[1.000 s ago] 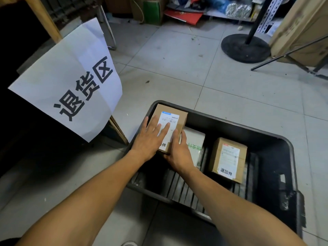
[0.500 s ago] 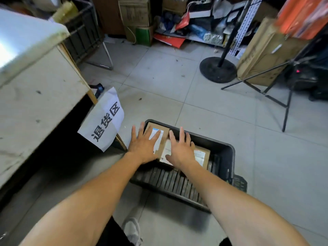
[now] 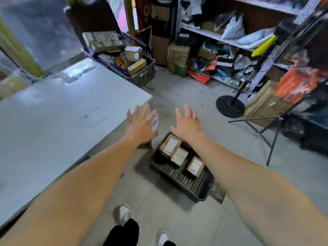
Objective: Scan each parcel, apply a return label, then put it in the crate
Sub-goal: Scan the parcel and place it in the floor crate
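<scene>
**Both hands hovering empty above the loaded crate**

The white counter (image 3: 53,125) is running off the left edge. The black crate (image 3: 186,183) is sitting on the floor, holding three labelled parcels (image 3: 170,145); their print is too small to read. The left hand (image 3: 140,127) is covering most of a paper sign (image 3: 155,122). The right hand (image 3: 186,125) is spreading its fingers too, gripping nothing.
</scene>
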A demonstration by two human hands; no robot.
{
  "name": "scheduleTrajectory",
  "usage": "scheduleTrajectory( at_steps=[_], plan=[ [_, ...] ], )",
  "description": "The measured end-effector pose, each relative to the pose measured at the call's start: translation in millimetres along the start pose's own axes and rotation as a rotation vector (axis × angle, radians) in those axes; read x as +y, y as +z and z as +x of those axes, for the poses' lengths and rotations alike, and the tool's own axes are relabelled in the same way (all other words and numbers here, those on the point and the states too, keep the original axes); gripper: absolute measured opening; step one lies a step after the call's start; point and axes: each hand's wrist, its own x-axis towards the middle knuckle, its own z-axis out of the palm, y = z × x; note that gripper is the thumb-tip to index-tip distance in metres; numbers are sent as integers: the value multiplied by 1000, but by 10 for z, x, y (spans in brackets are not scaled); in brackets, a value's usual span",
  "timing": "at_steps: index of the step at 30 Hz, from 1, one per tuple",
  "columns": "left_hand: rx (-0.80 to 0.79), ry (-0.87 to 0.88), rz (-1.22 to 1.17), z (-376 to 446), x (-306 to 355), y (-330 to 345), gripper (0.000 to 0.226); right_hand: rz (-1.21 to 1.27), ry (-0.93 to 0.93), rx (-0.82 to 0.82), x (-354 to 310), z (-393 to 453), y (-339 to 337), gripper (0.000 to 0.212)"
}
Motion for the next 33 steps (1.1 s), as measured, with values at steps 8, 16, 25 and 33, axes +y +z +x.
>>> scheduleTrajectory(
  at_steps=[8, 16, 25, 33],
  plan=[
    [190, -443, -61, -1871, -1849, -813, 86, -43, -417, -14, -2420, -771, -431, 74],
    [250, -1061, -55, -5358, -3838, -688, 84, -54, -1049, -78, -5793, -2872, 304, 70],
    [264, -1606, -36, -8552, -4587, -562, 85, -30, -1499, -197, -7805, -5296, 1173, 72],
    [240, -1789, -88, -9524, -5420, -181, 92, -37, -1581, -295, -9047, -5879, 1799, 79]
  ],
)
